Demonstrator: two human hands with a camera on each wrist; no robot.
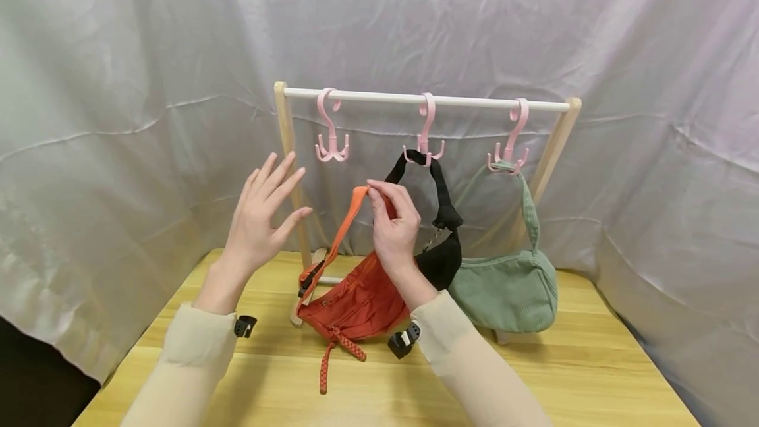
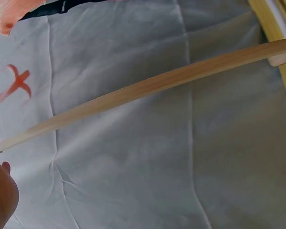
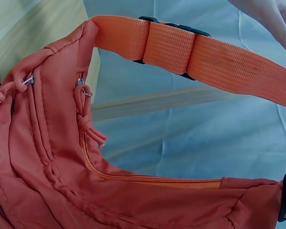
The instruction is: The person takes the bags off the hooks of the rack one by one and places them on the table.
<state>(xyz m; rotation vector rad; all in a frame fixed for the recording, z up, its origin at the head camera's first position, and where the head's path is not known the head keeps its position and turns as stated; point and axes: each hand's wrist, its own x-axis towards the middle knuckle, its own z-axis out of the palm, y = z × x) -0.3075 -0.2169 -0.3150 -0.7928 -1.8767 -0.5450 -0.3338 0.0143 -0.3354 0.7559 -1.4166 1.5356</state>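
My right hand (image 1: 396, 226) pinches the orange strap (image 1: 345, 226) of a red waist bag (image 1: 356, 305) near the top of its loop. The bag's body hangs below, with red zip cords dangling over the table. In the right wrist view, the strap (image 3: 219, 62) and zipped body (image 3: 52, 124) show close up. To the left, my left hand (image 1: 257, 219) is raised with fingers extended and apart from the bag. Beyond both hands, a pink hook (image 1: 332, 143) hangs from the rack's left part with nothing on it.
A wooden rack with a white rail (image 1: 379, 96) stands on the table (image 1: 296, 387). From the middle pink hook (image 1: 424, 130) hangs a black bag (image 1: 441, 259), partly hidden. The right pink hook (image 1: 516, 134) holds a green bag (image 1: 504, 292). Grey cloth surrounds the table.
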